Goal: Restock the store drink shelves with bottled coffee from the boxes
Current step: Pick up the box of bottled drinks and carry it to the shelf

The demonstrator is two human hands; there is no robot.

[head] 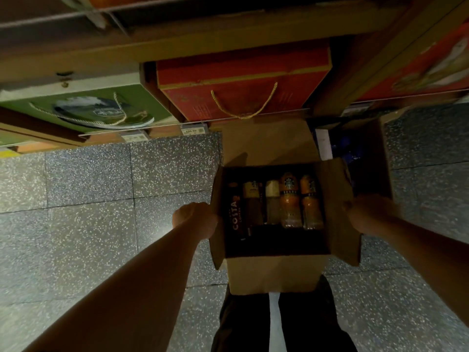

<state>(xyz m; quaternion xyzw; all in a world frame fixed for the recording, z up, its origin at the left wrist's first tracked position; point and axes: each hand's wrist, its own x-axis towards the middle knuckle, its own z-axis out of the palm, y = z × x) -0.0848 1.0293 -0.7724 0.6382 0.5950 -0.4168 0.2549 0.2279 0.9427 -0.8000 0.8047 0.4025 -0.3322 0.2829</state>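
An open cardboard box (272, 271) is held in front of me above the floor, its flaps spread out. Inside lie several coffee bottles: a dark Costa bottle (236, 217) at the left, two brown ones (253, 201) in the middle, two orange-labelled bottles (289, 201) at the right. My left hand (196, 219) grips the box's left side, fingers hidden behind the flap. My right hand (368, 212) grips the right flap, thumb on the inner edge.
A low shelf ahead holds a red gift box (243, 80) with a gold cord and a green gift box (83, 110); price tags (190, 130) line its edge. A second open carton (360, 146) stands on the speckled tile floor (88, 199) at the right. My dark trouser legs (241, 326) are below.
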